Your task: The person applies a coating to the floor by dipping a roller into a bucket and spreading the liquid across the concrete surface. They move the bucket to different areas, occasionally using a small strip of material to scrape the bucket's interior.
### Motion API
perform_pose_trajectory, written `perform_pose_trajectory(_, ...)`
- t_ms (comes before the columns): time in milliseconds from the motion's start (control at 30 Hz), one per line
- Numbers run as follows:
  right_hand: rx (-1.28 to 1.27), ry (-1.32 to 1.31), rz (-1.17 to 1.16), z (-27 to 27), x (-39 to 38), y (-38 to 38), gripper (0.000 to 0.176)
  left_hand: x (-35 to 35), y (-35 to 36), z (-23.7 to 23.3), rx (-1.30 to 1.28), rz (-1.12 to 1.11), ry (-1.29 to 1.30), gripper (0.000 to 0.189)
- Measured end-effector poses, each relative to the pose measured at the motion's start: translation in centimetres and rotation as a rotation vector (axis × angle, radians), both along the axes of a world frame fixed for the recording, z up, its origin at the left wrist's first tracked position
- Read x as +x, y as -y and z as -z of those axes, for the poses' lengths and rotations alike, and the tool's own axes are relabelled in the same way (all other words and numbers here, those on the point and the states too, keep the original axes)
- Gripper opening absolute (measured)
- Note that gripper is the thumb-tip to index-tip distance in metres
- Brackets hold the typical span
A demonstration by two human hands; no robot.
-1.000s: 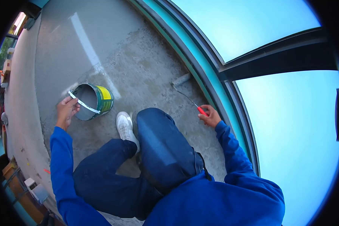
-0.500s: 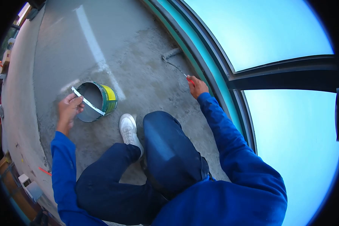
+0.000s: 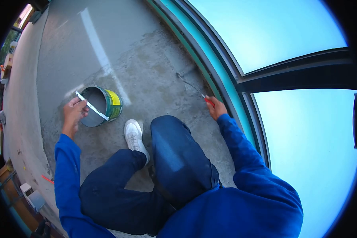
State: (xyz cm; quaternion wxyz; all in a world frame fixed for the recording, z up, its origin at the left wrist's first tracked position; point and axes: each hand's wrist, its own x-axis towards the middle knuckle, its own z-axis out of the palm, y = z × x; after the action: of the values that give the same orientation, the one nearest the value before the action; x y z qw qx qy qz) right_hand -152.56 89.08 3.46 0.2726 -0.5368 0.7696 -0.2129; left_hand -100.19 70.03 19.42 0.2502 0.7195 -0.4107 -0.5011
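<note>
My left hand (image 3: 73, 113) pinches a white strip, the handle (image 3: 93, 107) lying across the mouth of a dark green bucket (image 3: 114, 106) with a yellow label. Grey liquid (image 3: 93, 99) fills part of the bucket, which stands tilted in view on the concrete floor. At the right, my right hand (image 3: 217, 109) is closed around the red grip of a paint roller (image 3: 209, 102). Its thin metal rod runs up and left to a grey roller head, which lies against the floor near the window frame and blends into the concrete.
A teal and dark window frame (image 3: 222, 67) with bright panes borders the floor (image 3: 146, 71) on the right. My white shoe (image 3: 134, 135) is planted right of the bucket. A red stick (image 3: 47, 179) and assorted boxes (image 3: 31, 196) lie along the left side.
My right hand has drawn the roller back toward me and slightly right, along the window frame. My left hand and the bucket stay nearly where they were.
</note>
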Motion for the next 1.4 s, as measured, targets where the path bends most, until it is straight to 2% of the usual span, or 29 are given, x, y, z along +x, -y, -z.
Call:
perform_pose_trajectory(100,0.062,0.07,0.046,-1.6,-0.9,-5.5,0.031,0.2,0.2,0.2,0.028,0.025,0.012,0.035)
perform_pose_trajectory(233,0.054,0.095,0.047,-2.6,-0.5,-5.6,0.03,0.1,0.3,0.6,0.015,0.018,-0.014,0.037)
perform_pose_trajectory(300,-0.007,0.089,0.02,-1.4,0.0,-1.6,0.03,0.0,0.5,0.4,0.009,0.015,-0.021,0.037)
perform_pose_trajectory(367,-0.071,0.032,-0.015,0.6,1.2,5.9,0.03,0.2,0.4,0.5,0.011,0.013,-0.023,0.038)
perform_pose_trajectory(467,-0.065,0.007,0.063,2.5,3.2,14.4,0.031,0.1,0.3,0.3,0.012,0.013,-0.028,0.038)
perform_pose_trajectory(600,-0.054,0.167,0.133,3.0,4.4,20.4,0.029,0.0,0.0,0.3,-0.002,-0.006,-0.02,0.038)
perform_pose_trajectory(733,-0.086,0.218,0.043,3.6,1.6,16.6,0.029,0.1,0.3,0.3,0.003,0.002,-0.002,0.037)
perform_pose_trajectory(800,-0.144,0.328,-0.023,4.1,-0.5,12.0,0.031,0.0,0.0,0.3,-0.007,0.004,0.0,0.036)
perform_pose_trajectory(867,-0.132,0.398,0.016,4.6,-1.7,7.1,0.031,0.3,0.2,0.5,0.006,0.01,-0.004,0.036)
perform_pose_trajectory(1000,0.163,0.536,0.216,1.5,-1.7,0.7,0.031,0.1,0.5,0.3,0.01,0.021,-0.006,0.035)
perform_pose_trajectory(1033,0.231,0.562,0.253,1.1,-1.6,0.8,0.031,0.0,0.5,0.3,0.002,0.015,-0.006,0.035)
perform_pose_trajectory(1133,0.079,0.472,0.168,0.3,0.4,4.4,0.03,0.0,0.2,0.3,-0.005,0.011,-0.001,0.035)
perform_pose_trajectory(1200,-0.131,0.308,0.071,3.0,0.9,8.7,0.028,0.1,0.2,0.4,-0.007,0.013,-0.014,0.034)
perform_pose_trajectory(1233,-0.151,0.311,0.078,4.5,1.1,11.4,0.027,0.0,0.1,0.4,-0.006,0.01,-0.009,0.034)
perform_pose_trajectory(1300,-0.057,0.415,0.179,3.9,2.7,15.4,0.026,0.0,0.1,0.3,-0.004,0.0,0.003,0.033)
perform_pose_trajectory(1333,0.056,0.513,0.272,1.8,3.7,16.7,0.026,0.0,0.2,0.3,-0.009,-0.005,0.01,0.032)
perform_pose_trajectory(1400,0.087,0.566,0.313,0.7,4.6,17.5,0.026,0.0,0.1,0.5,-0.015,-0.013,0.021,0.032)
